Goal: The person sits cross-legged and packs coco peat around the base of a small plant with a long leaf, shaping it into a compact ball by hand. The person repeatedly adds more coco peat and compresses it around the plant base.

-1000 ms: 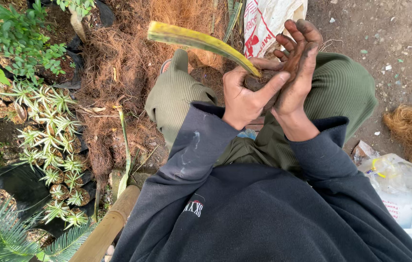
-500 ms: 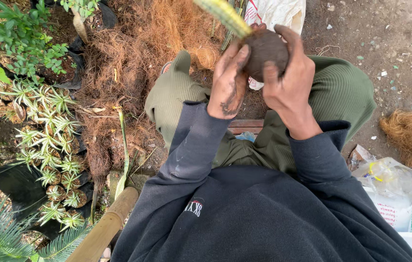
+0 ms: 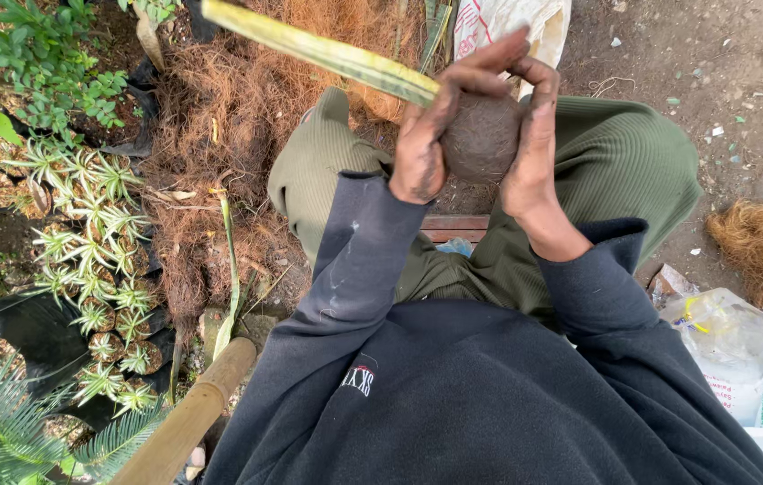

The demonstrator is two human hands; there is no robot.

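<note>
soil ball cupped in both hands

the leaf [image 3: 327, 52] runs off the top edge, its base hidden where it meets the ball [image 3: 482, 136]. a white sack [image 3: 507, 22] is cut off at top; clear bags [image 3: 740, 359] with green-white labels lie lower right. the left hand [image 3: 431, 135] and right hand [image 3: 532, 144] clamp the ball between them — above the knees, fingers curled over its top.

Two hands, left hand [image 3: 424, 148] and right hand [image 3: 534, 144], close round one soil ball [image 3: 482, 136]. One long leaf [image 3: 327, 54] runs up-left from the grip. Left of the grip: one bamboo pole [image 3: 188, 418]. Right, below: two plastic bags [image 3: 740, 359].
</note>
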